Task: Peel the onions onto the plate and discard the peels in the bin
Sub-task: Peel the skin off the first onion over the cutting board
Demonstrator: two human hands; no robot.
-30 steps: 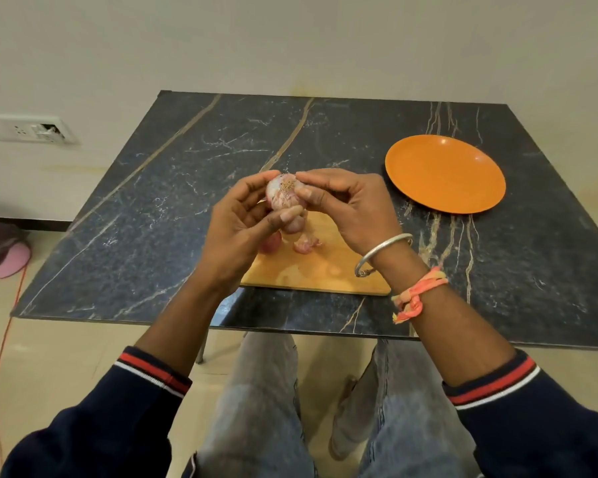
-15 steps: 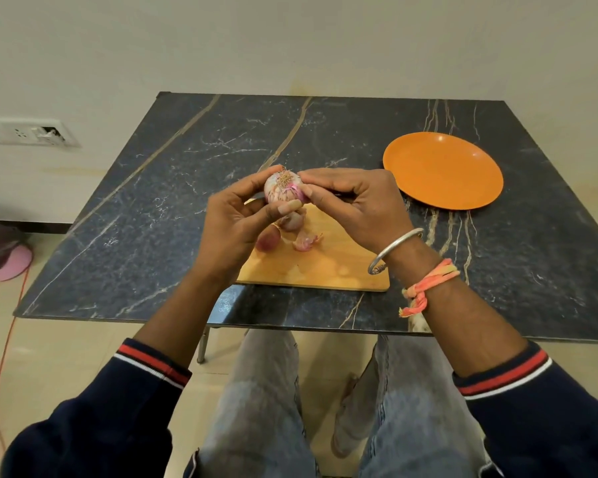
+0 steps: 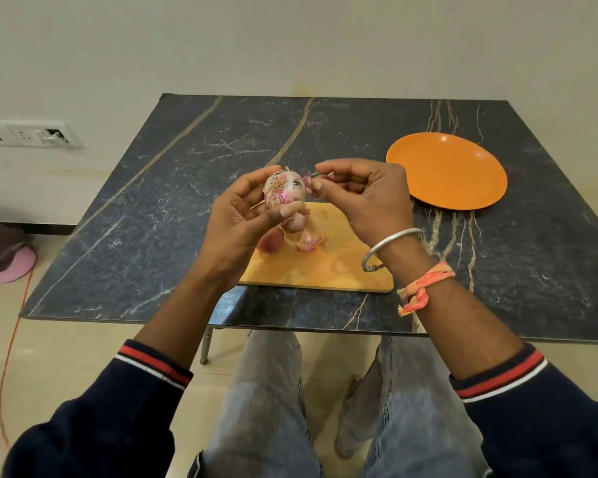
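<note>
Onion (image 3: 283, 191) is up in the air over the cutting board (image 3: 325, 270), root end toward the camera, dry skin partly torn. Left hand (image 3: 242, 222) grips it, fingers curled behind and thumb pressed across the front. Right hand (image 3: 366, 198) pinches a peel strip (image 3: 309, 184) between thumb and forefinger, just beside the onion's right side; can't tell if the strip is fully off.

2 spare onions (image 3: 292, 220) lie on the board under the left hand, 1 pale, 1 darker red and half hidden. Loose peel (image 3: 309, 241) lies next to them. Board sits at the near edge of the bench (image 3: 152, 219), about the middle. Plate (image 3: 446, 174) is toward the right edge, well apart from the board, nothing on it. Bin not in view.

Handling, judged: onion is light, firm and round, and probably slippery once bare, so cup it around the middle. Skin is thin and brittle and tears in bits. Best start is at the root or tip, where an edge lifts. Peels are featherlight and will scatter, so gather them before binning.
</note>
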